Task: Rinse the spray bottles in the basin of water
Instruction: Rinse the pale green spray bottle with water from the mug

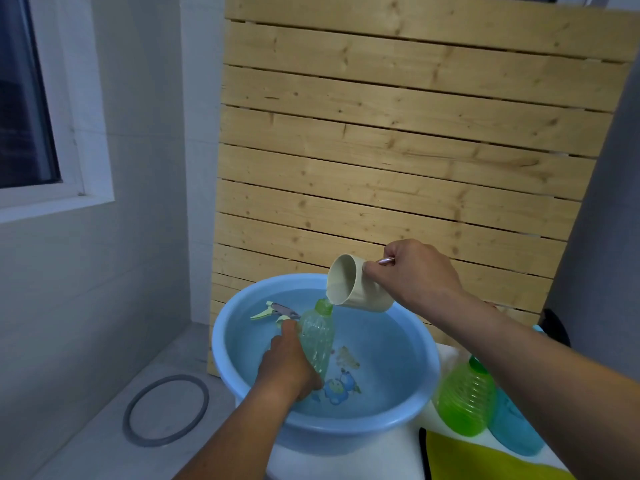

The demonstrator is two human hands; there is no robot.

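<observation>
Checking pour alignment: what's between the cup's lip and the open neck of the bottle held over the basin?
Head view: nothing solid. The tilted cream cup in the right hand sits just above the green bottle neck; whether water is flowing, I cannot tell.

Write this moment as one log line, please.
left hand: grips green bottle | right hand: tips cup at its neck | over basin

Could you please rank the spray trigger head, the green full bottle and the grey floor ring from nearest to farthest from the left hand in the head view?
From the left hand:
1. Spray trigger head, lying in the basin just beyond the hand's fingertips.
2. Grey floor ring, on the floor to the left of the basin.
3. Green full bottle, outside the basin on the right.
</observation>
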